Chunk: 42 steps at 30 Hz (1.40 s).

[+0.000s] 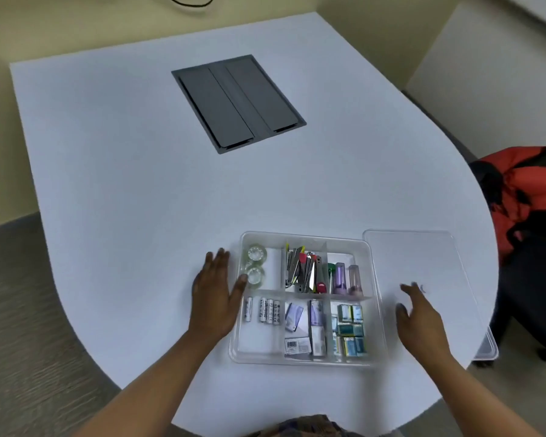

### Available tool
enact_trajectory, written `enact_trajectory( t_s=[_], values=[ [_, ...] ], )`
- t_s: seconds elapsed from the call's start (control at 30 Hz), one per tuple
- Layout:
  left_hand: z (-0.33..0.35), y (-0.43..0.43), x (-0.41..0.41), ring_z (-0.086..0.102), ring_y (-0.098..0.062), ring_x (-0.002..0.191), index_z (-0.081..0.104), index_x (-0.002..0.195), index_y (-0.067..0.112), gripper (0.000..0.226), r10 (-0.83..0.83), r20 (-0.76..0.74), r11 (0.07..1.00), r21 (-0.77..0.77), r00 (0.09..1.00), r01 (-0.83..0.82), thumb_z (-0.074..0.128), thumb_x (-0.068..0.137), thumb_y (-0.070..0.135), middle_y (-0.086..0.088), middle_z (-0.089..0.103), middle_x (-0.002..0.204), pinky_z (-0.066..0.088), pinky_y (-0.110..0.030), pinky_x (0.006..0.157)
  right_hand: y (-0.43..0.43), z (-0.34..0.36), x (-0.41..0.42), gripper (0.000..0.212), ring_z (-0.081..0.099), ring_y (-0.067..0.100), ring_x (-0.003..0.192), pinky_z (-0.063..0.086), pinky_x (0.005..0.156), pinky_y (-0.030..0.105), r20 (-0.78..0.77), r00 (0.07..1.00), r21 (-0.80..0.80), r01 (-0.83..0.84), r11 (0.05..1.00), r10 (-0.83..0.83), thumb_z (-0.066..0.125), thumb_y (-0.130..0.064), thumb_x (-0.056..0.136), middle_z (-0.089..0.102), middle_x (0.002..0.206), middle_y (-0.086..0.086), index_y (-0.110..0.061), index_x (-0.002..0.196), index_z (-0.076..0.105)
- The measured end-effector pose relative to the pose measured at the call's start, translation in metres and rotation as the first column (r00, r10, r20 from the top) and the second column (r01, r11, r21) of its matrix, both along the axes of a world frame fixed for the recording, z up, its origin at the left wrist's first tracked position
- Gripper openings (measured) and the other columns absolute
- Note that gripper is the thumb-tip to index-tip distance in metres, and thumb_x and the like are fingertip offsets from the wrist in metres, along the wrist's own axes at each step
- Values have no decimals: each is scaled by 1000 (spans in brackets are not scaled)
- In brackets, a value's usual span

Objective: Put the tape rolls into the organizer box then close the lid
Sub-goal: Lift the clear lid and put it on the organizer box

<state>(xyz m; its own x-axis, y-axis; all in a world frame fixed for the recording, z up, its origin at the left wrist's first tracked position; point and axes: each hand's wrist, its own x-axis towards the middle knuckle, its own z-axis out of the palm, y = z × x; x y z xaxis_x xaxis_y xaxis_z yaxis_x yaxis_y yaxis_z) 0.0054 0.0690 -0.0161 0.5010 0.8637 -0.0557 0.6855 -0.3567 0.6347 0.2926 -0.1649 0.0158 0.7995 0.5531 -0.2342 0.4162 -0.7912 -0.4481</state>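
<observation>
Two clear tape rolls [254, 264] sat in the far-left compartment of the clear plastic organizer box [303, 361], one behind the other, the nearer one just beside the left thumb. So the loading step looked done; no other rolls showed on the curved white desk [139, 184]. Lid step was in hand.

The clear flat lid [423, 257] lay on the desk, touching or overlapping the box's right edge; which one couldn't be told through the transparent plastic.

Left hand [213, 293] was spread flat, fingers together, against the box's left wall, holding nothing, likely steadying it. Right hand [418, 313] was open, fingers loosely apart, over the lid's near part; contact with the lid couldn't be confirmed.

Next move, as a judgement: grip the lid's edge, lift it, bring it left over the box, align corners, press down while the left hand braces.

Hard to read: motion blur softened the box contents; the lid's near-right corner hung past the desk edge and its outline faded out. Battery and packet labels were illegible.
</observation>
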Motion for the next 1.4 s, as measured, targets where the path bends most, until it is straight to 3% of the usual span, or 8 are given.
enact_trajectory(
  t_s=[0.23,0.37,0.57,0.8,1.0,1.17,1.3,1.4],
  values=[
    [29,-49,48,-1,-8,147,18,150,23,68,-282,-13,955,98,959,282,36,94,56,7,14,159,12,-35,119,-60,-41,1,127,1,33,148,20,116,46,-163,955,-400,-293,868,247,75,-63,65,-5,162,8,-13,152,-2],
    [38,-82,81,-4,1,144,12,150,30,68,-276,23,960,52,961,275,42,94,53,17,8,156,7,-28,117,-68,-47,9,120,-5,23,149,23,116,41,-120,951,-344,-310,886,287,73,-61,71,-10,162,-1,-22,152,-6],
    [44,-114,128,6,-4,144,19,149,25,67,-360,14,932,53,933,359,45,93,51,16,11,154,8,-28,117,-75,-48,14,81,13,16,148,44,102,34,-46,880,-339,-459,822,472,57,-31,88,11,163,-2,-22,153,11],
    [48,-126,154,-3,1,142,17,149,25,69,-404,-22,913,50,914,405,41,92,55,17,8,154,5,-27,117,-64,-52,17,113,3,38,148,24,113,53,18,895,-402,-401,823,446,53,-77,72,-2,162,12,-17,151,-2],
    [51,-126,160,-2,1,143,16,150,26,69,-411,-29,910,44,911,412,42,93,54,14,10,157,4,-26,116,-58,-53,19,92,22,43,143,47,95,50,-13,855,-457,-466,758,518,55,-61,82,16,158,22,-11,149,13],
    [54,-124,165,-3,1,143,17,150,24,70,-416,-15,908,50,909,416,39,92,56,13,12,157,5,-26,116,-54,-47,10,62,33,61,129,48,91,59,-26,747,-562,-561,608,664,41,-4,96,20,144,48,3,148,7],
    [59,-121,167,-1,1,144,19,150,25,69,-398,25,916,66,917,396,46,92,53,16,13,155,5,-26,116,-44,-24,23,73,30,56,134,50,93,53,77,811,-596,-429,679,580,51,7,91,20,147,43,2,148,6],
    [63,-118,168,-1,1,144,19,150,23,70,-404,59,914,76,913,399,49,92,49,15,13,155,7,-26,117,-42,-1,44,70,34,45,138,55,86,49,237,841,-469,-340,815,487,42,11,88,25,152,33,0,150,9]
  ],
)
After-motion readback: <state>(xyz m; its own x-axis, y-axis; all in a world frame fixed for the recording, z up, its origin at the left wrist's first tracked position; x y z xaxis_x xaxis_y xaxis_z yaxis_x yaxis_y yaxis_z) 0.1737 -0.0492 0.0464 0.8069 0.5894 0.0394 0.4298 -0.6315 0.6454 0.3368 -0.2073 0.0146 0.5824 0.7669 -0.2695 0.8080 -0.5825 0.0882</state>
